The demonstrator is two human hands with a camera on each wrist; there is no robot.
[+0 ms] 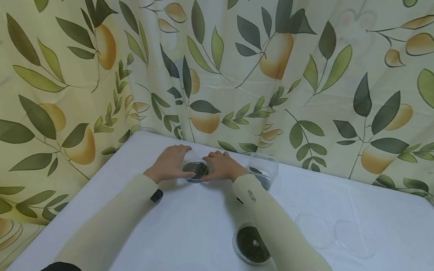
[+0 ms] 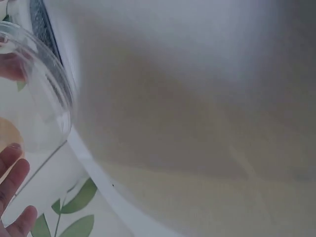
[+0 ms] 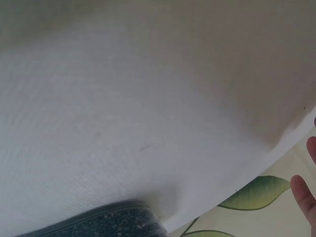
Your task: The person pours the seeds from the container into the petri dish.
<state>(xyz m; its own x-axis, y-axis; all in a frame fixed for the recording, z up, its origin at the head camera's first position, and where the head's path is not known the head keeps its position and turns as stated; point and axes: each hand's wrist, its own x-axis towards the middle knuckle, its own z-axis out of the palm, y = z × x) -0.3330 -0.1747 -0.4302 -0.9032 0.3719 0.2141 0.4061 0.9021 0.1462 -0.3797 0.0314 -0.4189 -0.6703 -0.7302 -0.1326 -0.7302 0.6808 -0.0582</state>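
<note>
A person is reaching with both arms across a white tabletop (image 1: 184, 251), and the two hands are meeting around a clear round container (image 1: 196, 169) near the far edge, left of centre. The container is showing dark contents through its side. The left hand (image 1: 171, 161) is curving around its left side, the thumb lying along the near edge; the right hand (image 1: 224, 166) is curving around the opposite side, so the pair are holding it between them. In the left wrist view, clear rounded walls are standing beside loosely spread fingers (image 2: 15, 180); the right wrist view is catching only some fingertips (image 3: 302, 192) at its edge. A clear box (image 1: 264, 169) with dark contents is sitting just beyond the right wrist, partly behind it. Nearer the person, a round dish (image 1: 253, 246) filled with something dark and bearing a pale spot is lying partly beneath the right forearm. Farther right, a left clear disc (image 1: 313, 231) and a right clear disc (image 1: 354, 239) are lying side by side, faint against the white. The person is wearing cream sleeves (image 1: 279, 225), dark near the elbows. Behind, a curtain (image 1: 225, 76) printed with leaves and orange fruit is hanging.
</note>
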